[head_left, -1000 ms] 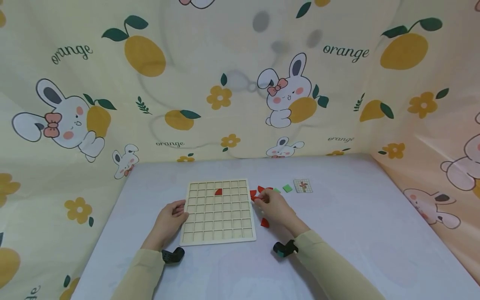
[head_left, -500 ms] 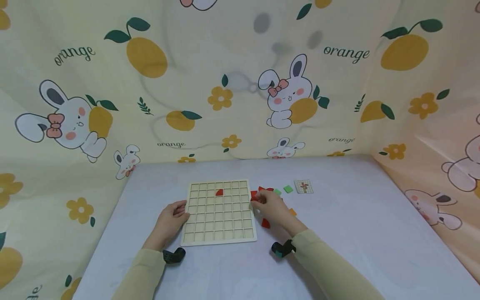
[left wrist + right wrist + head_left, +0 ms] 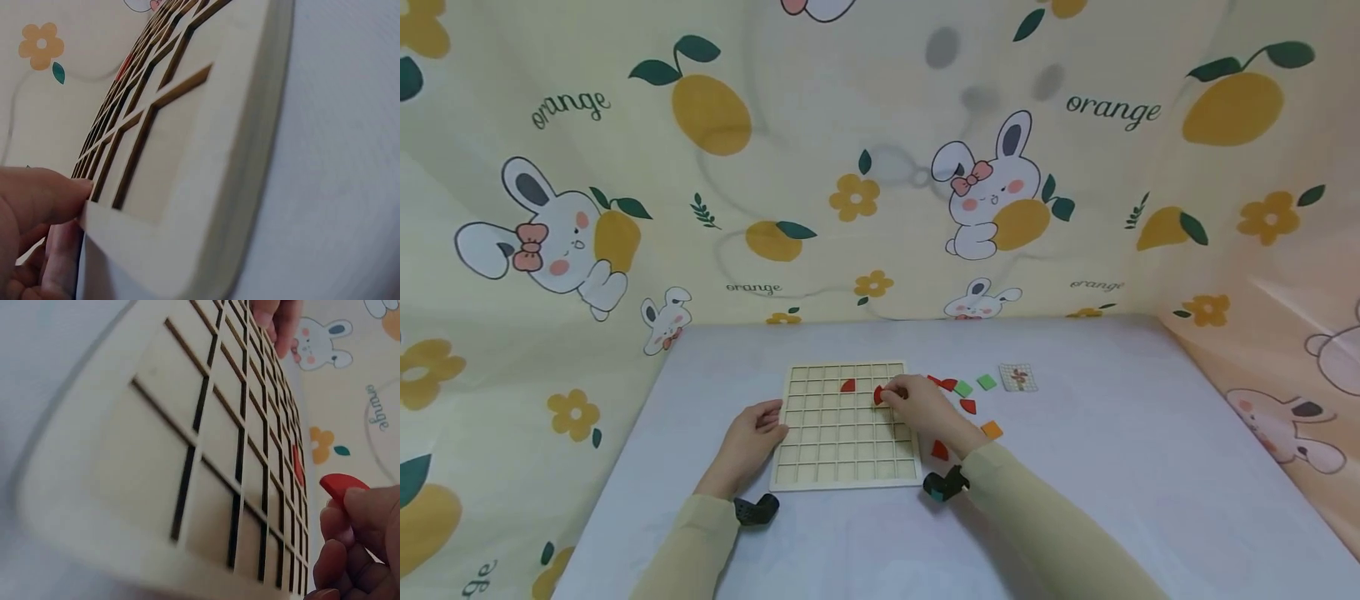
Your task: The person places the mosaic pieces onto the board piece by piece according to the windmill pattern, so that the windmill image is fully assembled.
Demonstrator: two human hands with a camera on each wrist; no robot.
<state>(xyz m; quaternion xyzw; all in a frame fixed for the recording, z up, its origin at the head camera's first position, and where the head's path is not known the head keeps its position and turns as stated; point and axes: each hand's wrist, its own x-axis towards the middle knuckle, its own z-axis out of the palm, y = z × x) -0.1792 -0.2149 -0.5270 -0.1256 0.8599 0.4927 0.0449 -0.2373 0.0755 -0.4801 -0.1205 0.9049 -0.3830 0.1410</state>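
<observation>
A pale wooden grid board (image 3: 838, 437) lies on the table. My left hand (image 3: 748, 442) holds its left edge, thumb on the rim and the other fingers curled beside it, as the left wrist view shows. Over the upper right cells, my right hand (image 3: 928, 408) pinches a red quarter-circle tile (image 3: 340, 485) between thumb and fingertips. In the right wrist view this tile is raised above the grid. Another red quarter-circle tile (image 3: 847, 386) sits in a cell of the second row from the far edge.
Right of the board lie loose tiles: several red ones (image 3: 940, 450), two green ones (image 3: 987, 382) and an orange one (image 3: 992, 430). Behind them is a small pattern card (image 3: 1018, 377) with a pinwheel-like figure. Printed cloth hangs around the table (image 3: 1097, 467).
My right hand has moved left from the tiles beside the board to over its upper right cells, carrying a red tile. The left hand stays at the board's edge. The head view has shifted slightly.
</observation>
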